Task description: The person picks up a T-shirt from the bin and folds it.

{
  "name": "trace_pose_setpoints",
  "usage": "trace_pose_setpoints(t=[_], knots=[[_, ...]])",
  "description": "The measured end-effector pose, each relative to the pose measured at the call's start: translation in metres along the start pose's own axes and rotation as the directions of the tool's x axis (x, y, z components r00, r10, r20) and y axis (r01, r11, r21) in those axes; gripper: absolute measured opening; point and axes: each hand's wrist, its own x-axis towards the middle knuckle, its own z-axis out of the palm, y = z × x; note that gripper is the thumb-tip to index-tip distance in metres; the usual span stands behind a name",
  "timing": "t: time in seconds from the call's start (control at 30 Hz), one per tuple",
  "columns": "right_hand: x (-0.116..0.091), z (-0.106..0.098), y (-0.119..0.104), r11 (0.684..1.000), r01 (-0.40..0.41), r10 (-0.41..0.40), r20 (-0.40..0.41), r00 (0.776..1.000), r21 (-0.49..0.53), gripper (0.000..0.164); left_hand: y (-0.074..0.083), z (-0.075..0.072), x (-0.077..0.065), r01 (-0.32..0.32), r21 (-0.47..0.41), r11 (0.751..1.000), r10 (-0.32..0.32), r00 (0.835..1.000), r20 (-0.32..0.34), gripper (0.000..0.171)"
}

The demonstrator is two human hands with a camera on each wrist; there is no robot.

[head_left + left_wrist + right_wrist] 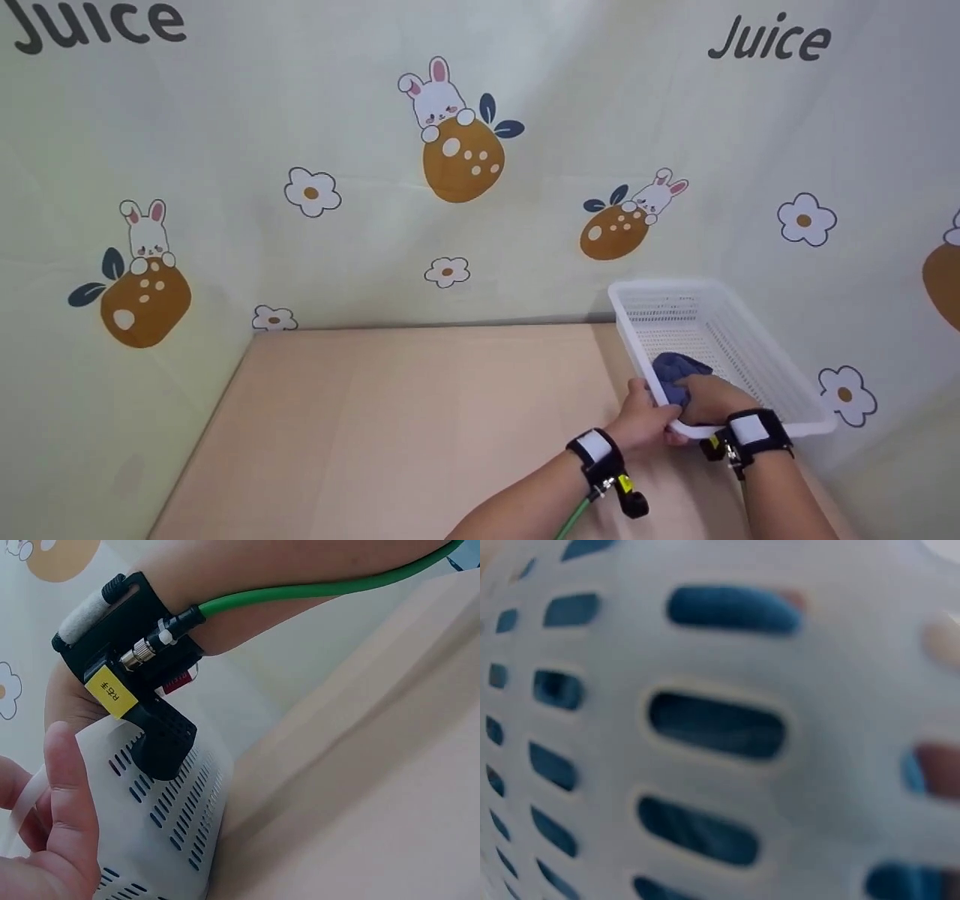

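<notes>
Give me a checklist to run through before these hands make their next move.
1. Left hand holding the white basket by its rim: ok, at the near-left corner.
2. Right hand at the blue cloth: ok, reaching over the rim and touching it.
3. Right hand's grip closed on the cloth: cannot tell, fingertips hidden.
4. Cloth spread flat: not ok, it lies bunched.
5. Green cable at the left wrist clear of the basket: ok in the head view.

Soft light, blurry right-wrist view
</notes>
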Motion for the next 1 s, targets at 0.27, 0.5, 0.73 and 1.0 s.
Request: trace_pose_setpoints(t=[0.27, 0.5, 0.73, 1.0], knots=[[-0.018, -0.013, -0.013, 0.999, -0.005, -0.004, -0.203, 0.979, -0.044, 0.077, -0.001, -0.001, -0.006, 0.002, -0.037, 0.999, -0.001, 1.000, 0.031, 0.043], [-0.029, -0.023, -0.020, 0.999, 0.021, -0.031, -0.331, 0.943, -0.035, 0.072, -0.001, 0.002, -0.006, 0.020, -0.107, 0.994, -0.019, 1.000, 0.010, 0.038], [-0.048, -0.041, -0.036, 0.999, 0.040, -0.047, -0.426, 0.903, -0.024, 0.057, -0.002, -0.003, -0.007, 0.034, -0.151, 0.988, -0.027, 0.998, 0.050, 0.034], [-0.067, -0.061, -0.081, 0.997, 0.074, -0.077, -0.499, 0.863, -0.025, 0.054, 0.017, -0.048, -0.010, 0.117, -0.185, 0.976, -0.097, 0.989, 0.111, 0.048]])
